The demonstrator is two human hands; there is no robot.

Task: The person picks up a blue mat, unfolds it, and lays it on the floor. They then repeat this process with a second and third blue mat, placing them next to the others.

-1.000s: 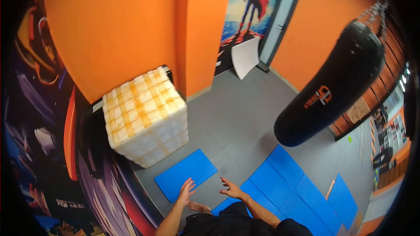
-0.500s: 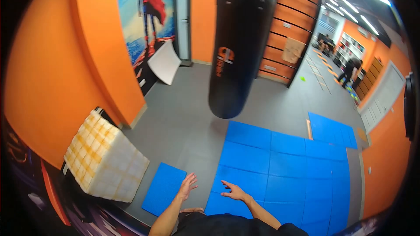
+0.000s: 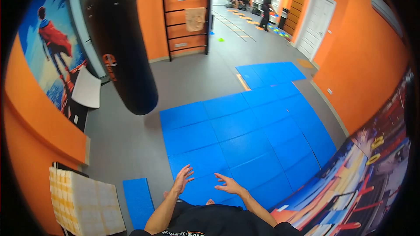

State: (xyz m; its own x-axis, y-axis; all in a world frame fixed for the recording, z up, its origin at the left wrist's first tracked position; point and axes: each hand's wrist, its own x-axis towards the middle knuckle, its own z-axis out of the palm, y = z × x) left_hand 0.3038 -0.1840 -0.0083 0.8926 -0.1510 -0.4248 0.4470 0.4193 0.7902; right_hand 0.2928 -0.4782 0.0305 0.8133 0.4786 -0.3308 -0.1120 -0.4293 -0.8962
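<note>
My left hand (image 3: 182,179) is held out in front of my body, fingers apart, with nothing in it. Opposite it, my right hand (image 3: 228,184) also hangs in the air, its fingers spread and holding nothing. A gap separates the two hands. Beneath them lie the joined blue floor mats (image 3: 239,137), which neither hand touches. Part of a bare foot (image 3: 210,202) shows below, just past the hem of my black shirt (image 3: 210,220).
A black punching bag (image 3: 124,48) hangs at the left. Near me stand a checkered padded block (image 3: 89,201) and a small blue mat (image 3: 138,201). Black wall bars (image 3: 188,52) hold a towel (image 3: 195,19). Farther back, a person (image 3: 266,11) stands near coloured floor markers (image 3: 278,31).
My view has swung to the right, so the bag and padded block sit farther left and more of the right wall shows. Both hands stay raised and spread.
</note>
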